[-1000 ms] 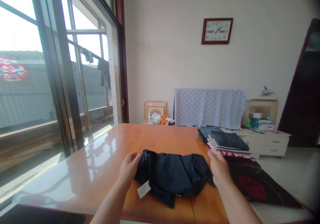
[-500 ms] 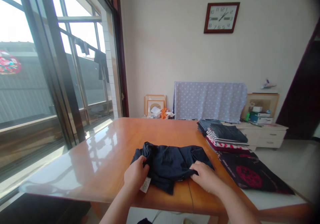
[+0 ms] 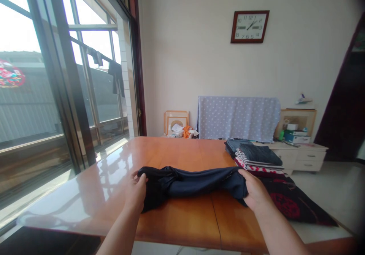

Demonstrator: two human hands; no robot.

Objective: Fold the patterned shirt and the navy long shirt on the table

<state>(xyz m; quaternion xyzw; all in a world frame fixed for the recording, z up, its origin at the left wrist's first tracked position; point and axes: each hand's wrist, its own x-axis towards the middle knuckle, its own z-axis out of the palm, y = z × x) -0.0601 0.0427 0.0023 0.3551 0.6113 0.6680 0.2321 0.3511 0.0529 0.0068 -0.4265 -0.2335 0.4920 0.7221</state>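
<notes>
A dark navy garment (image 3: 194,184) is stretched sideways between my two hands over the near part of the wooden table (image 3: 176,222). Its upper edge is raised and its middle sags in folds; what kind of clothing it is cannot be made out. My left hand (image 3: 138,188) pinches the left end between thumb and fingers. At the other end, my right hand (image 3: 253,188) grips the upper right corner, thumb on top. Some cloth hangs down below each hand.
To the right stands a stack of folded clothes (image 3: 258,155), jeans on top. A black item with a red round print (image 3: 288,205) lies in front of it. A white cabinet (image 3: 309,156) and a polka-dot cloth (image 3: 236,118) are behind. Glass windows (image 3: 97,87) run along the left.
Both hands have moved apart and upward, pulling the navy garment wider and lifting its edge. The white tag near my left hand is out of sight. The camera view has tilted slightly.
</notes>
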